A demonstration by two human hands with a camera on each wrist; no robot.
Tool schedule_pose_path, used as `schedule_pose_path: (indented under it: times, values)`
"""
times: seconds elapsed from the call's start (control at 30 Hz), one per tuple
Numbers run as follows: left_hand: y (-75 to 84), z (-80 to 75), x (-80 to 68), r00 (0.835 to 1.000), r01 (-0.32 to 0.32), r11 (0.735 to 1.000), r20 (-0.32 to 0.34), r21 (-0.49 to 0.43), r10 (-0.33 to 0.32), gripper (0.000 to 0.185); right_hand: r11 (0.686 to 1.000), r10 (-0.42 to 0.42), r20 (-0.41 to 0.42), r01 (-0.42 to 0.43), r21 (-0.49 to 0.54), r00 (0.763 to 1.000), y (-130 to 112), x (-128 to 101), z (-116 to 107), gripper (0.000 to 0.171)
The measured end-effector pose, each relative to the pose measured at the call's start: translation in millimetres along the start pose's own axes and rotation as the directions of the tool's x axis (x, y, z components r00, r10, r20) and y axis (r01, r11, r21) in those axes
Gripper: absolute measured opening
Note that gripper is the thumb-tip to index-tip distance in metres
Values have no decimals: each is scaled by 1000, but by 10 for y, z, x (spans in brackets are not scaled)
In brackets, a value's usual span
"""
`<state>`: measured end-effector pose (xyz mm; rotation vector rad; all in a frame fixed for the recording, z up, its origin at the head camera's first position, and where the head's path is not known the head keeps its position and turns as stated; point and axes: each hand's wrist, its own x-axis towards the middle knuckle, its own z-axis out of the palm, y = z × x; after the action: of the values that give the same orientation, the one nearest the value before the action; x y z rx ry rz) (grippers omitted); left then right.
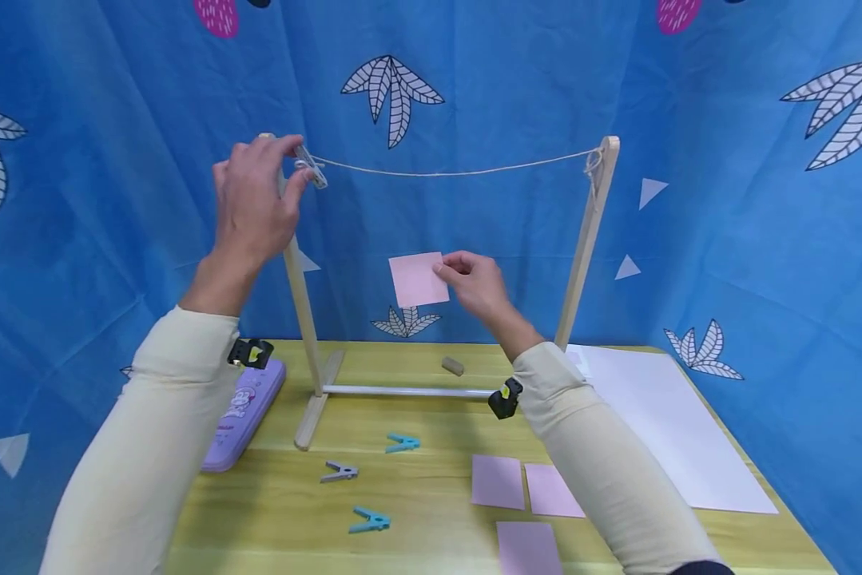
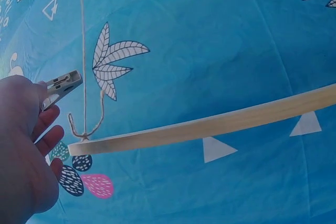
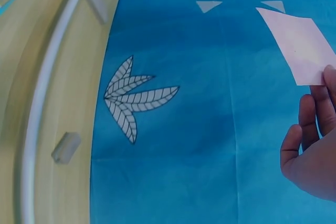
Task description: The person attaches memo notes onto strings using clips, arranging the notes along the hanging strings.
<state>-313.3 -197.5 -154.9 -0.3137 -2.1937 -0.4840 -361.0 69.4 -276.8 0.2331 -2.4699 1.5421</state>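
Up high, left hand (image 1: 254, 204) pinches a grey clothespin (image 1: 311, 166) at the string (image 1: 445, 172) — right hand (image 1: 477, 283) pinches a blank pink note (image 1: 418, 279).

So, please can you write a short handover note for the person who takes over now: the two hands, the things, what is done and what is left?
Left hand: pinches a grey clothespin at the string, near the left post of the wooden stand.
Right hand: holds a pink paper square in the air, below the string.
On the table: three more pink squares, two blue clips and one grey clip.
Done: nothing hangs on the string.
Left: probably clip the held square to the string, then the others.
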Motion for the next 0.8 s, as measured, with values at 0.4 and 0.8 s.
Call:
schedule_pose_path:
  times: [0.4, 0.8]
  values:
    - [30, -34, 169, 1000, -1, 999, 17, 39, 0, 45, 991, 2, 20, -5, 137, 1000, -259, 108, 192, 26]
    - [47, -103, 330, 999, 19, 998, 45, 67, -22, 46, 976, -45, -1, 44, 212, 999, -586, 265, 363, 26]
